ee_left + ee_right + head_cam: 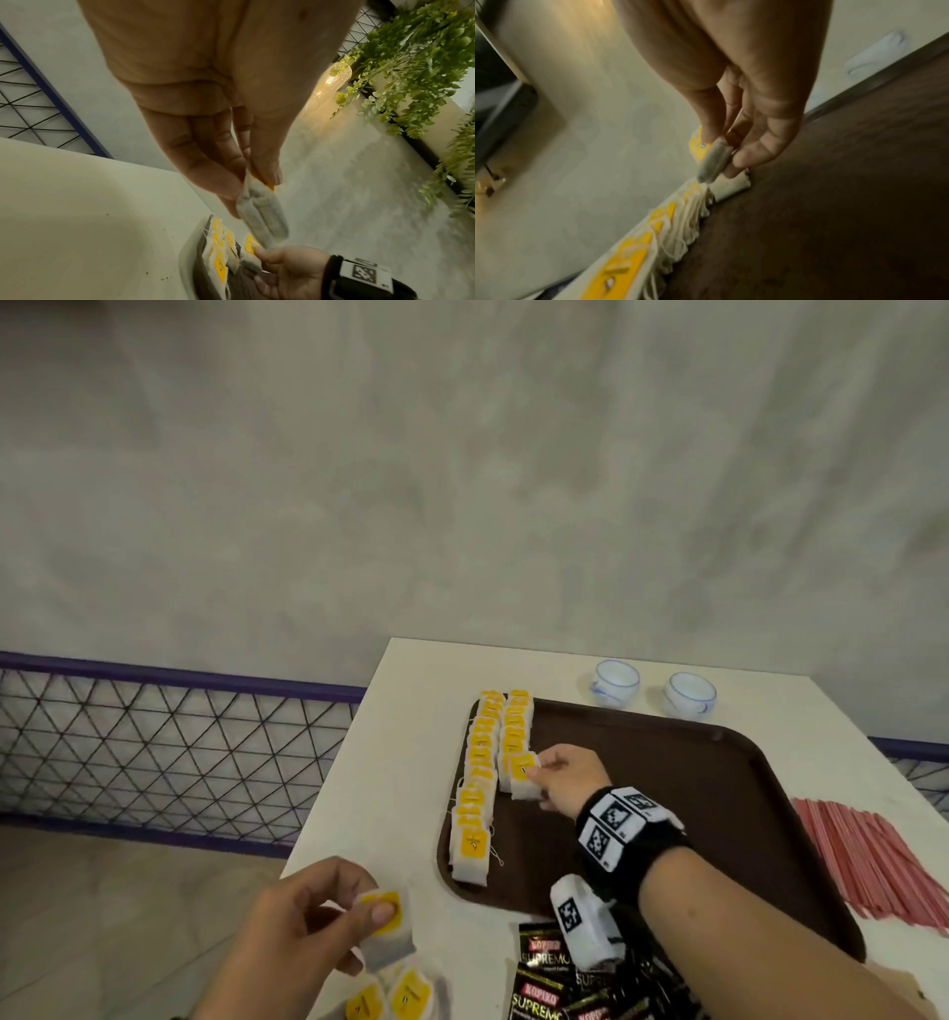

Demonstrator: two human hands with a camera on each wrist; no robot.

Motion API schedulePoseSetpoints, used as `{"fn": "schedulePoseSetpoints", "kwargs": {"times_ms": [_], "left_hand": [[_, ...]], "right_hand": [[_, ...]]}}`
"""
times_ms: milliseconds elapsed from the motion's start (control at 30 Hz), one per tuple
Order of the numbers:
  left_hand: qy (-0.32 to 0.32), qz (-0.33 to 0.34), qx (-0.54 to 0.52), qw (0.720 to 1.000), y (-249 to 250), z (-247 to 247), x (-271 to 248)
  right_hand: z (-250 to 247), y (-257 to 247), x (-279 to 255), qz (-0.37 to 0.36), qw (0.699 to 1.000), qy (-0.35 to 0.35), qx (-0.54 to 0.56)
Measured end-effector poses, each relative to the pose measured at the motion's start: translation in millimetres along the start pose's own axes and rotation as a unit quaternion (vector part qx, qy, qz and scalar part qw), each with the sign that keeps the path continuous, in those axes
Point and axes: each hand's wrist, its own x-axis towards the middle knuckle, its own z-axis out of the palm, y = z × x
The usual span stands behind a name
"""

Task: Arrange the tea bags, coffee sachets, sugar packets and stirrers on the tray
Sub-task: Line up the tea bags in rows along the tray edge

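Note:
A brown tray (719,814) lies on the white table. Two rows of yellow-tagged tea bags (480,778) run along its left edge. My right hand (552,775) pinches a tea bag (521,775) at the near end of the inner row, just above the tray. In the right wrist view that tea bag (714,160) hangs between thumb and fingers (754,154). My left hand (328,911) holds another tea bag (385,929) over the table's near left corner. In the left wrist view that second tea bag (262,209) sits in a thumb-and-finger pinch.
Loose tea bags (395,996) lie at the table's near edge. Black coffee sachets (544,983) sit beside them, partly under my right forearm. Pink stirrers (873,860) lie right of the tray. Two white cups (652,688) stand behind it. A mesh fence (154,742) runs along the left.

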Motion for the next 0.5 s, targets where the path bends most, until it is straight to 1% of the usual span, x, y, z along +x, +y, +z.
{"fn": "schedulePoseSetpoints", "kwargs": {"times_ms": [100, 233, 367, 500], "left_hand": [[0.006, 0.003, -0.002, 1.000, -6, -4, 6], [0.021, 0.006, -0.001, 1.000, -13, -9, 11], [0.005, 0.010, -0.005, 1.000, -11, -5, 13], [-0.012, 0.028, 0.006, 1.000, -7, -1, 13]], "right_hand": [[15, 1, 15, 0.011, 0.999, 0.020, -0.041], [20, -6, 23, 0.041, 0.996, 0.031, -0.071], [21, -13, 26, 0.063, 0.991, 0.020, -0.119], [18, -16, 23, 0.055, 0.983, 0.018, -0.177]]}}
